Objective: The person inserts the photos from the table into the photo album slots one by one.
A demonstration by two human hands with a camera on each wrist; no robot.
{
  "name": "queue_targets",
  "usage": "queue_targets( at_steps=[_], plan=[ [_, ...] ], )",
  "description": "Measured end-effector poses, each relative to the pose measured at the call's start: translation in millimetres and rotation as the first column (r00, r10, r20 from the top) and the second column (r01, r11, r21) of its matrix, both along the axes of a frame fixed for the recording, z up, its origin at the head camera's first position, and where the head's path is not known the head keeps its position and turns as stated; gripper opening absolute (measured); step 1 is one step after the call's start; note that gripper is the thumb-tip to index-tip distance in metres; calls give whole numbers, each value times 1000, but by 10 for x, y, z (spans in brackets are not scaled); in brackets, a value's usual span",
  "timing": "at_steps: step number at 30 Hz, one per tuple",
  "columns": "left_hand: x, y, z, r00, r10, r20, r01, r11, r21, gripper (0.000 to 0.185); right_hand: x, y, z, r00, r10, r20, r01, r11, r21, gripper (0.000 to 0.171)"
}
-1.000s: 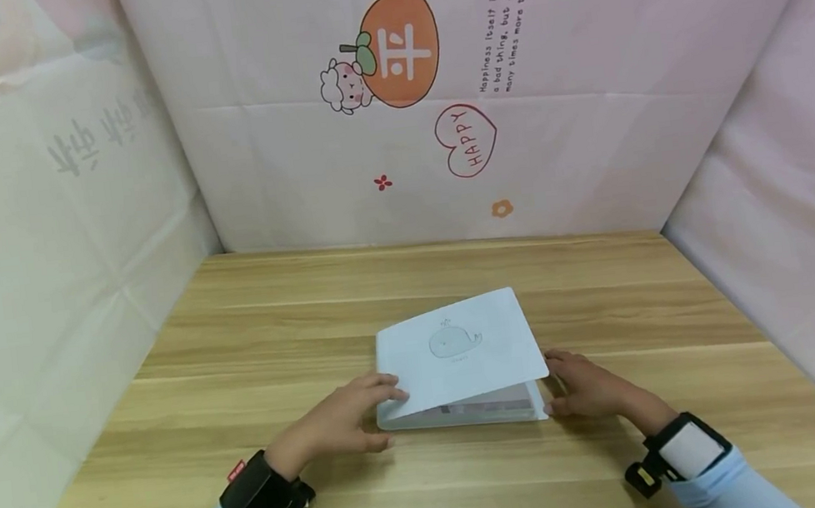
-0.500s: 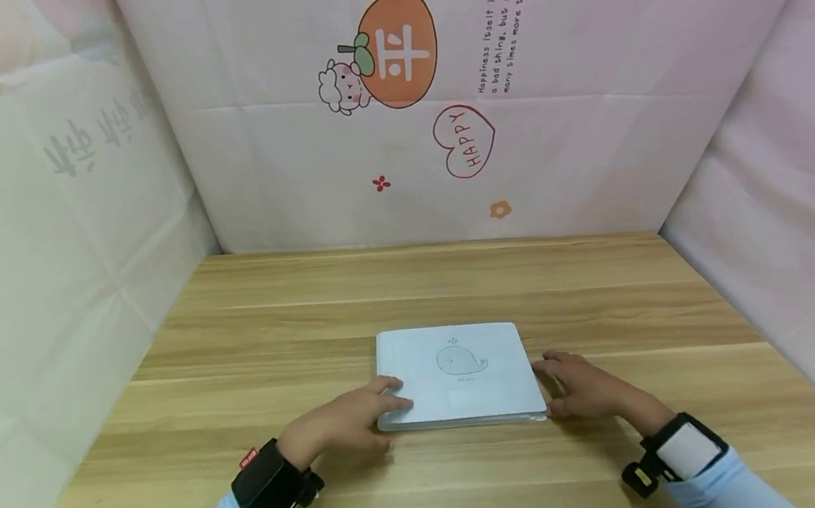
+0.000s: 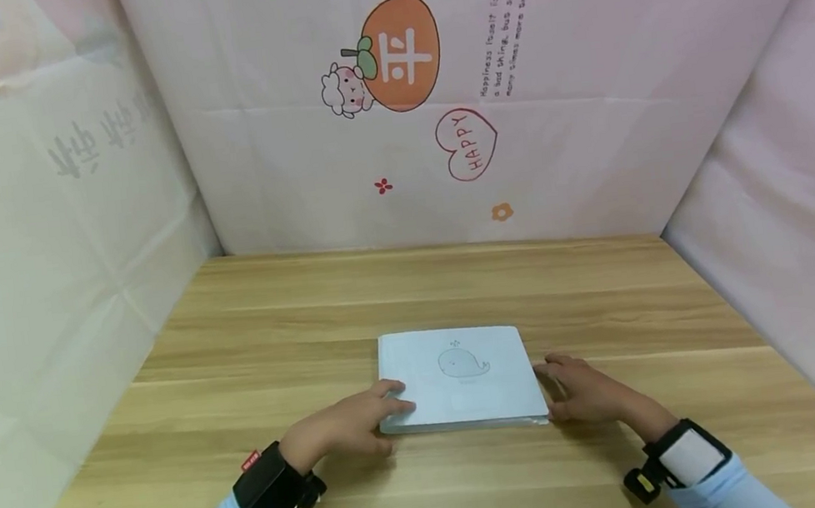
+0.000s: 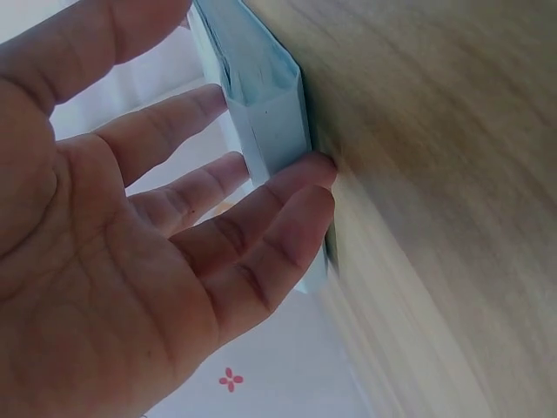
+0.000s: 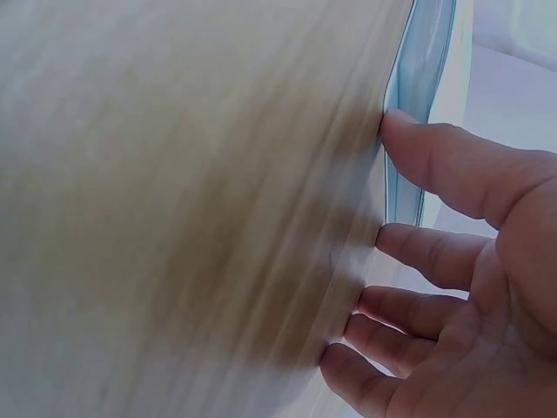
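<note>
A white photo album (image 3: 462,403) with a small whale drawn on its cover lies closed on the wooden table (image 3: 465,490). At its left edge is my left hand (image 3: 340,426), two fingertips resting on the cover. The left wrist view shows the other fingers of that hand touching the album's spine (image 4: 274,126) near the tabletop. My right hand (image 3: 591,391) is at the opposite edge, fingers spread. In the right wrist view its thumb touches the album's side (image 5: 419,78), and the remaining fingertips reach down to the table.
Printed white cloth (image 3: 278,176) hangs behind the table, with more cloth along the left side (image 3: 62,268) and the right side (image 3: 807,183). Each wrist wears a black strapped device, the left one (image 3: 272,489) and the right one (image 3: 683,455).
The album's cover, partly raised a second ago, has come down flat. My left hand has shifted slightly right with it; my right hand stays nearly in place.
</note>
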State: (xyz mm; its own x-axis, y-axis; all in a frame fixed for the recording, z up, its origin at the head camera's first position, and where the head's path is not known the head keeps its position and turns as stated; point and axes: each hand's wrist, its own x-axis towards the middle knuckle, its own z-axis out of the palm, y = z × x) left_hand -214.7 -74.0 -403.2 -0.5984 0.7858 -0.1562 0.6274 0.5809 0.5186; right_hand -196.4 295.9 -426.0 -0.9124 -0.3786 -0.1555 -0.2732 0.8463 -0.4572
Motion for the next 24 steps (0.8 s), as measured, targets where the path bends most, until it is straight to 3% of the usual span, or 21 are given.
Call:
queue_targets(
  at_steps=[15,20,24],
  plan=[
    [22,27,-22,1000,19,20,-19,1000,1,58,66,0,-15,999,-42,32,43,999,-21,61],
    [1,30,-27,999,21,-26,-21,1000,23,54,18,-8,-15,999,-27,-22,25,998,-66,52],
    [-24,33,-24,998,23,-66,-19,998,60,46,21,-59,109,985,-102,-141,85,989,-120,40]
  ],
)
